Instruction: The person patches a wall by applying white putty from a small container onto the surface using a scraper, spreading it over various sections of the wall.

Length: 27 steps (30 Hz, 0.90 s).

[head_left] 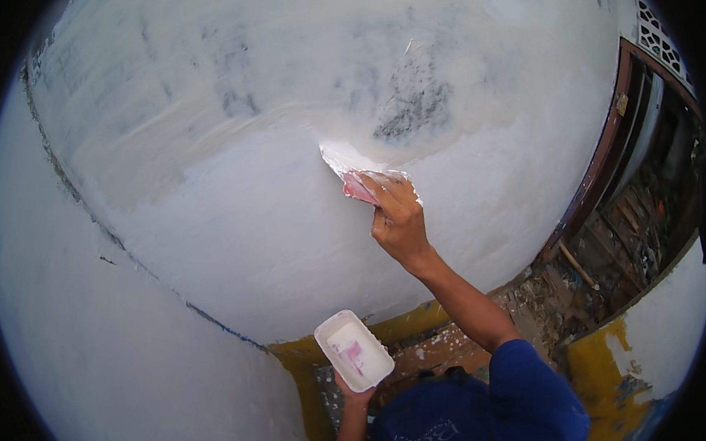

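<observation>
Spreading white paste (347, 154) on the wall (244, 224), tray (376, 375) held below

We have the scraper (360, 187) near the middle of the wall, our right grip (402, 219) grasping it with the fingers laid over its outer face. Its pink part shows beside the fingers, and thick paste coats the broad edge. That edge seems to lie against the wall, though we cannot tell whether all of it touches. Just above and to the right is a dark patch (415, 105), with smoother, paler wall below.

Our left grip (353, 388) is clasped on the near end of the tray, well below the scraper. Its fingers are mostly hidden, so we cannot tell how far they reach underneath. Paste lies in the tray, crossed by a pinkish streak (353, 354).

We judge the scraper light and fairly stiff, perhaps with a little give at its edge. The coated parts are likely slippery, so we do best to hold it by the pink part, fingers spread over the outer face to share the pressure. The paste looks soft and creamy. The tray seems light and thin-walled; it may flex if pinched by the rim, so a palm underneath should carry it better.
</observation>
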Available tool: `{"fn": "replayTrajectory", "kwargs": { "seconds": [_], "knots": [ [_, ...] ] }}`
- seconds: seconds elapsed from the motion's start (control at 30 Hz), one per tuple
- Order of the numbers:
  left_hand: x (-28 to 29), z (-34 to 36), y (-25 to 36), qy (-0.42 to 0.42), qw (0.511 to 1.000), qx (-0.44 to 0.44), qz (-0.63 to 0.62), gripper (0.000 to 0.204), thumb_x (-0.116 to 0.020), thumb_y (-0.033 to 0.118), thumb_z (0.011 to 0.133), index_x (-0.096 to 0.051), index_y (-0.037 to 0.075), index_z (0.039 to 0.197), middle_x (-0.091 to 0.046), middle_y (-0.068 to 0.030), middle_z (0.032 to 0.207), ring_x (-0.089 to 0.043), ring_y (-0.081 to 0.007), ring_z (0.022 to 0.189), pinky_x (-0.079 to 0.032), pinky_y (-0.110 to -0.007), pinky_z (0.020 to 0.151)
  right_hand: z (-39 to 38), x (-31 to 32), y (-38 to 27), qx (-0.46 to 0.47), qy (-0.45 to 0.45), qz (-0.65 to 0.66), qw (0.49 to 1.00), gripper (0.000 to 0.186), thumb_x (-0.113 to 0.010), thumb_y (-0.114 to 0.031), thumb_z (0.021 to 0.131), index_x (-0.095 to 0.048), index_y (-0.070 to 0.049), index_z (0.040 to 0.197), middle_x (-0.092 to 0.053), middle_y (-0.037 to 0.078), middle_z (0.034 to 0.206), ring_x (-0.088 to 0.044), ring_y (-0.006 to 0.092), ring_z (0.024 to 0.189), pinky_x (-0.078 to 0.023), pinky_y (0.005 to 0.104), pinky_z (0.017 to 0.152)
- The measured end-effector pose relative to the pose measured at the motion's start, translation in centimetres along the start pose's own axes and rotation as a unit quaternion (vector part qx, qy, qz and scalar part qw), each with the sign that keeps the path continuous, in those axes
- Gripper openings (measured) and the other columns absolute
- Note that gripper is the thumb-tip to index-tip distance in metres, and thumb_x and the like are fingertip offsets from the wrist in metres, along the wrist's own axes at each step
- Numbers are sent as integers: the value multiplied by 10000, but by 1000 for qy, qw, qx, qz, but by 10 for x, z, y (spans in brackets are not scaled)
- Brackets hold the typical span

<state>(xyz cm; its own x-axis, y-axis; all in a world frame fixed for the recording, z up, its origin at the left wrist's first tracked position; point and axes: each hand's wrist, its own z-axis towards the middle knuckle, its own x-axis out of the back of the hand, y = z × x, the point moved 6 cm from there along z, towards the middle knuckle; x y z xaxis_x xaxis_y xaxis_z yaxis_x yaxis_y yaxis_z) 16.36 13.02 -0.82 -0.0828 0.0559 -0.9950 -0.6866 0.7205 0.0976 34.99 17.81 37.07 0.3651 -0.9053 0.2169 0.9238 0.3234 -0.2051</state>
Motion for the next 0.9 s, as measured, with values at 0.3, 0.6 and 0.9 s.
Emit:
{"fn": "replayTrajectory", "kwargs": {
  "seconds": [0.3,0.6,0.9],
  "knots": [
    [7,-7,6,-21,999,-30,1,832,-583,594,835,-362,122,1484,-429,-221,1453,-382,-432,1358,-255,-717,1076,9,35,73,-31,177,-148,973,661,-524,187,666,-614,-30,1285,-592,136,1263,-520,319,1171,-394,446,995],
    [-2,1,3,-6,1000,-2,12,776,-557,585,877,-386,118,1472,-437,-228,1445,-401,-443,1341,-258,-729,1067,-29,68,70,53,175,-63,981,641,-485,173,617,-665,-21,1201,-672,147,1135,-612,345,1085,-462,447,971],
    [-4,-3,-3,-27,1000,1,-3,755,-537,596,882,-399,142,1470,-434,-212,1458,-398,-432,1350,-255,-718,1076,61,124,141,23,175,-134,975,598,-484,182,709,-649,-61,1230,-674,100,1181,-599,292,1075,-443,385,946]
  ]
}}
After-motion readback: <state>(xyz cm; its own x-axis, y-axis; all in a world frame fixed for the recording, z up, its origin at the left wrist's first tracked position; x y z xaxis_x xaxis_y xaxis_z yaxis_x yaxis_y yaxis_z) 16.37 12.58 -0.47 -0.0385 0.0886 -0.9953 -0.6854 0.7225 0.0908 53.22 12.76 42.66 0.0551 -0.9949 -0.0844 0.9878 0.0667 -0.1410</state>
